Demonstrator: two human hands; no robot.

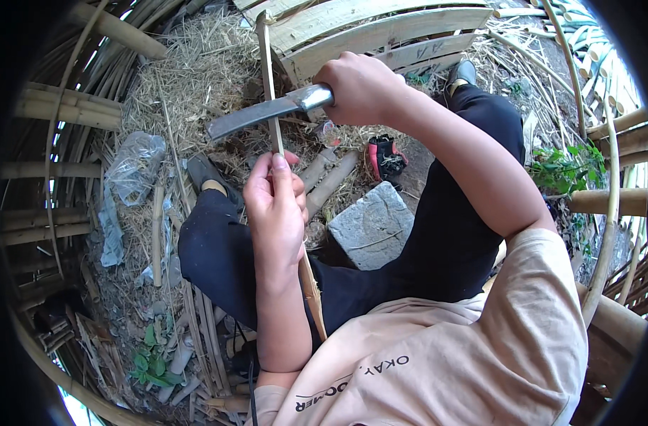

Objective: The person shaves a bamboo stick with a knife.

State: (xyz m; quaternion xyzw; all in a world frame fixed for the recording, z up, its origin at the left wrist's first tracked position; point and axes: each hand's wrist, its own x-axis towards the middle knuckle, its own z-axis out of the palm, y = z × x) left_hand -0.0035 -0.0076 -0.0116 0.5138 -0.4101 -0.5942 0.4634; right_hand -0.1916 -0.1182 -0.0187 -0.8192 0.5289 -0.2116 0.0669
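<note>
My left hand (276, 202) is closed around a long, narrow bamboo strip (269, 71), thumb pressed along it. The strip stands nearly upright in the picture, its top near the wooden slats and its frayed lower end (311, 295) against my shirt. My right hand (359, 86) is a fist around the handle of a broad-bladed knife (249, 117). Its blade points left and crosses the strip just above my left hand. Whether the edge touches or bites into the strip I cannot tell.
A grey stone block (374, 226) lies between my legs, beside a red and black object (386, 157) and short bamboo pieces (331, 174). Wooden slats (395, 53) stand at the far side. Clear plastic (134, 167) lies left among shavings. Bamboo poles (615, 202) fence the right.
</note>
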